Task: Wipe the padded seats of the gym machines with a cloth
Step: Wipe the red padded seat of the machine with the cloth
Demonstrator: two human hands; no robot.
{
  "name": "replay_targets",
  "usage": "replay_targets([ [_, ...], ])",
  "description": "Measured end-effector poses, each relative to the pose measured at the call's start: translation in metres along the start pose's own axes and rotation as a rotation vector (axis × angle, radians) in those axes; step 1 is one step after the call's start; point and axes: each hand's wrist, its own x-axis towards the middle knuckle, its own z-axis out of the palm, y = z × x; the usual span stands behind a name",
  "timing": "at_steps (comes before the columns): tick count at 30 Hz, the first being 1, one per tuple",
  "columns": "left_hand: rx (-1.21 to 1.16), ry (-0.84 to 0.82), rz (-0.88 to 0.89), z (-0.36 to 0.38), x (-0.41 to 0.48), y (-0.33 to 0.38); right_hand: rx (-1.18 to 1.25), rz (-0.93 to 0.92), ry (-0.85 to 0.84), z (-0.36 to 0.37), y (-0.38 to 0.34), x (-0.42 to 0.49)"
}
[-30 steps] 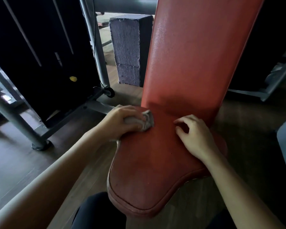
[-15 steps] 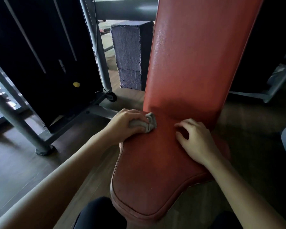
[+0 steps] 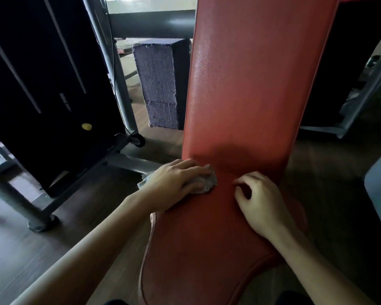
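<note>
1. Your left hand point(image 3: 176, 183) lies over the bunched grey cloth point(image 3: 208, 183), fingers curved round it and pressing it down onto the pad. A corner of the cloth sticks out on the left, behind your wrist.
2. Your right hand point(image 3: 262, 201) holds nothing. Its fingers are loosely bent, their tips touch the pad, and it rests just right of the cloth without touching it.
3. Both hands sit at the far end of the red padded seat point(image 3: 207, 249), where it meets the foot of the red backrest point(image 3: 251, 84). The cloth is on the left half of that junction, touching the seat.
4. The seat widens toward you, and its near left edge shows a pale piped seam.
5. Behind the backrest on the left stands a grey fabric-covered block point(image 3: 161, 84), with a grey crossbar point(image 3: 152, 24) above it.
6. Further left is a black weight-stack housing point(image 3: 42, 73) with a yellow knob point(image 3: 86, 126), framed by grey steel posts point(image 3: 15, 199).
7. Dark wooden floor point(image 3: 31, 249) lies beneath everything.
</note>
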Motion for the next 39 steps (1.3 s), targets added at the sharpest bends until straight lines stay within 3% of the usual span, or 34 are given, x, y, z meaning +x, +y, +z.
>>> replay_targets([
  [10, -0.111, -0.318, -0.013, -0.002, 0.087, -0.035, 0.065, 0.041, 0.091, -0.004, -0.001, -0.003],
  [17, -0.205, -0.324, -0.059, -0.004, 0.089, -0.042, 0.073, 0.038, 0.094, -0.002, 0.000, -0.001],
  [22, -0.310, -0.385, 0.043, 0.016, 0.106, -0.009, 0.083, 0.033, 0.085, -0.002, 0.002, -0.001],
  [29, -0.220, -0.302, -0.103, -0.004, 0.088, -0.053, 0.047, 0.021, 0.032, -0.002, 0.001, -0.001],
  [34, -0.240, -0.328, -0.026, 0.011, 0.100, -0.018, 0.030, 0.014, 0.020, -0.003, 0.002, -0.001],
  [39, -0.188, -0.281, -0.031, -0.004, 0.074, -0.045, 0.034, 0.023, 0.017, -0.003, 0.000, -0.001],
])
